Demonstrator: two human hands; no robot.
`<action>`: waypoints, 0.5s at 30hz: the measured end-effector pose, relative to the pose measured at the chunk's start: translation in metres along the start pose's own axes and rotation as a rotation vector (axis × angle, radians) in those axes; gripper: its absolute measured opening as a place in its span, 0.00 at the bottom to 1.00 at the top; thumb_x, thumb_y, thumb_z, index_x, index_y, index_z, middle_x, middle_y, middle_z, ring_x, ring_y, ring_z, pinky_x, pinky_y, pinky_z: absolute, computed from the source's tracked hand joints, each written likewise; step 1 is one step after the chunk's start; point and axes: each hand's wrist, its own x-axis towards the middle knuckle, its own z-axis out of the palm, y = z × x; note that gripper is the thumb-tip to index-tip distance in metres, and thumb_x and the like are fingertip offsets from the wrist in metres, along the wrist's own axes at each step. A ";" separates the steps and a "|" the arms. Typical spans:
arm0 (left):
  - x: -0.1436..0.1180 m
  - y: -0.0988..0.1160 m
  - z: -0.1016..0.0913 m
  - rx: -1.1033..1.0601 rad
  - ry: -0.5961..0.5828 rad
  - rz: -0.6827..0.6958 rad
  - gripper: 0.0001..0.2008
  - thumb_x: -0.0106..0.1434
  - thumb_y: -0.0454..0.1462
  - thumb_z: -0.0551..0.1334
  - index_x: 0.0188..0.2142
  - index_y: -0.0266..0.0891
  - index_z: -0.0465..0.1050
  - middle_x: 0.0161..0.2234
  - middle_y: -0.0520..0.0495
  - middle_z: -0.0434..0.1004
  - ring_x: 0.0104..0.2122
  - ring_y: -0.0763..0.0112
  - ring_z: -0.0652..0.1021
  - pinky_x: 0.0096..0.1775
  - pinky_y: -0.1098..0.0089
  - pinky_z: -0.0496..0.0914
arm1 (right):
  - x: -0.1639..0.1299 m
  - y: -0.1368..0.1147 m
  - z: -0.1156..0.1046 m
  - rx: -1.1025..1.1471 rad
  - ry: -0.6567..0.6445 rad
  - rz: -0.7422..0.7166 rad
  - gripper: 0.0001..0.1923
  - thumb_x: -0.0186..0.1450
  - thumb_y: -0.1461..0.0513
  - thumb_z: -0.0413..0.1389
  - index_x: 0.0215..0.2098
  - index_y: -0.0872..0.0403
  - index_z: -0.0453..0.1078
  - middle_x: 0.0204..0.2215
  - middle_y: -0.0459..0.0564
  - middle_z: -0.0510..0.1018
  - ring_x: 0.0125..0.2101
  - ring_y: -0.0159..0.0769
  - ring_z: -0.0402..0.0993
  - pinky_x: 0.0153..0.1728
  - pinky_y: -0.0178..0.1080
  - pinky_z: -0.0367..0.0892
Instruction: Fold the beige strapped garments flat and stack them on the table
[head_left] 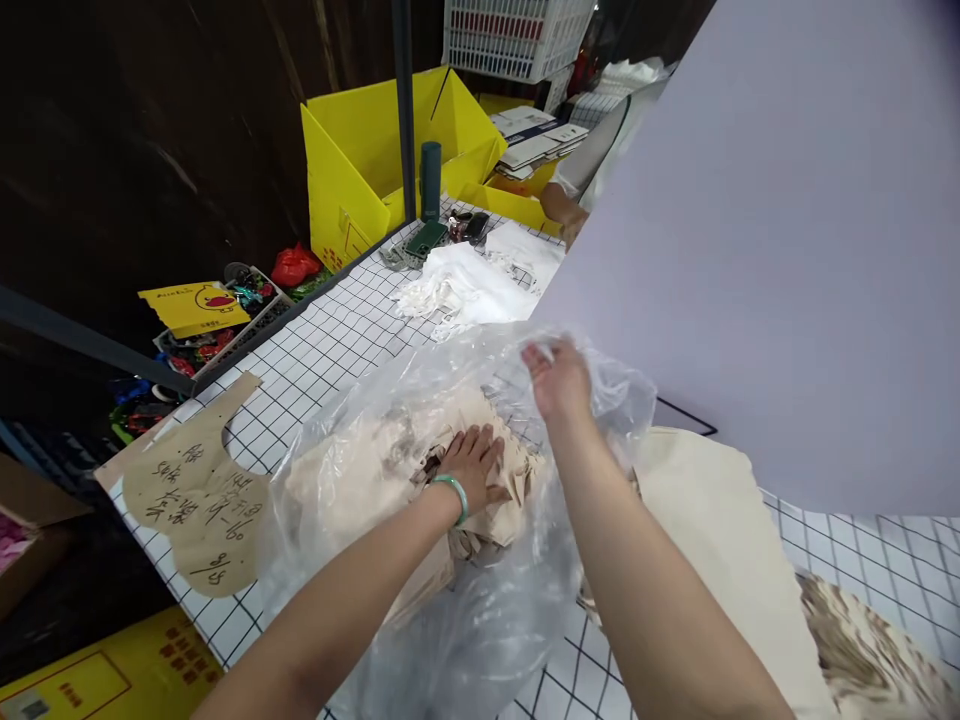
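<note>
My left hand (471,470), with a pale green bangle (454,496) at the wrist, lies with spread fingers on beige cut fabric pieces (514,500). These pieces are stacked in and under a large clear plastic bag (480,630). My right hand (562,382) is raised at the bag's far right side, its curled fingers closed on the plastic film. Right of my forearm lies another stack of cream fabric pieces (705,510), and beyond it brown-and-cream patterned fabric (862,640). A brown paper pattern (202,510) with handwriting rests to the left of the bag.
A grid-patterned table (307,345) carries white fabric (469,285), a phone (427,239) and a dark green bottle (430,180). A large pale panel (765,250) blocks the right side. Behind the table stand a yellow box (345,170) and another person's arm (562,203).
</note>
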 end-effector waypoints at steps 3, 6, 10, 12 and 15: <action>0.013 -0.011 -0.045 -0.118 0.096 -0.044 0.19 0.66 0.39 0.59 0.54 0.37 0.75 0.58 0.40 0.73 0.58 0.58 0.72 0.61 0.63 0.64 | -0.053 0.030 -0.005 -0.133 -0.183 -0.077 0.18 0.63 0.51 0.55 0.47 0.51 0.71 0.46 0.54 0.79 0.51 0.43 0.75 0.54 0.48 0.68; 0.017 -0.041 -0.097 -0.114 0.244 -0.195 0.22 0.72 0.34 0.44 0.57 0.32 0.70 0.53 0.35 0.76 0.52 0.59 0.76 0.57 0.61 0.67 | -0.103 0.061 -0.003 -0.314 -0.378 -0.180 0.16 0.63 0.57 0.55 0.46 0.53 0.75 0.56 0.57 0.74 0.63 0.49 0.62 0.66 0.55 0.48; -0.009 -0.083 -0.129 -0.084 0.282 -0.328 0.22 0.70 0.36 0.49 0.59 0.30 0.67 0.54 0.34 0.75 0.57 0.54 0.73 0.59 0.59 0.65 | -0.132 0.067 0.016 -0.734 -0.600 -0.574 0.25 0.71 0.57 0.46 0.64 0.54 0.64 0.69 0.53 0.56 0.71 0.48 0.40 0.68 0.58 0.33; -0.028 -0.097 -0.124 -0.070 0.250 -0.352 0.21 0.70 0.38 0.50 0.58 0.31 0.69 0.54 0.35 0.75 0.58 0.54 0.72 0.60 0.59 0.63 | -0.134 0.061 0.029 -0.854 -0.641 -0.752 0.28 0.73 0.55 0.42 0.68 0.54 0.57 0.70 0.53 0.52 0.71 0.48 0.38 0.68 0.57 0.32; -0.052 -0.113 -0.104 -0.065 0.171 -0.346 0.22 0.71 0.41 0.49 0.58 0.34 0.69 0.57 0.37 0.73 0.60 0.56 0.70 0.62 0.59 0.61 | -0.129 0.061 0.047 -0.944 -0.734 -0.837 0.30 0.72 0.54 0.43 0.71 0.51 0.51 0.71 0.51 0.49 0.71 0.49 0.38 0.68 0.58 0.31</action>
